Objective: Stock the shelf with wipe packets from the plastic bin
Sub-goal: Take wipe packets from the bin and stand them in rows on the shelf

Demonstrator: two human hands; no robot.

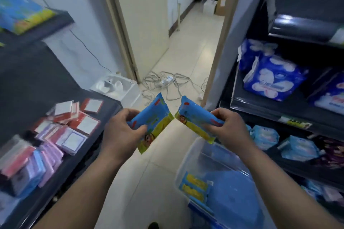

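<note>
My left hand point(121, 132) grips a blue and yellow wipe packet point(154, 117) at chest height over the aisle floor. A second, matching wipe packet point(197, 119) is held by my right hand point(230, 128); the two packets nearly touch at their inner corners. Below my right forearm stands the clear plastic bin point(188, 156) on the floor, holding more blue and yellow packets point(195, 188). A dark shelf point(109, 106) on the left carries red, pink and blue flat packs. Up at the far left lie similar blue and yellow packs point(20, 11) on a higher shelf.
Dark shelving point(260, 108) on the right holds blue bagged goods point(271, 78). Ahead, a doorway opens to a tiled corridor, with tangled white cables and a power strip point(165, 80) on the floor. A white appliance point(115, 87) stands beside the left shelf's end.
</note>
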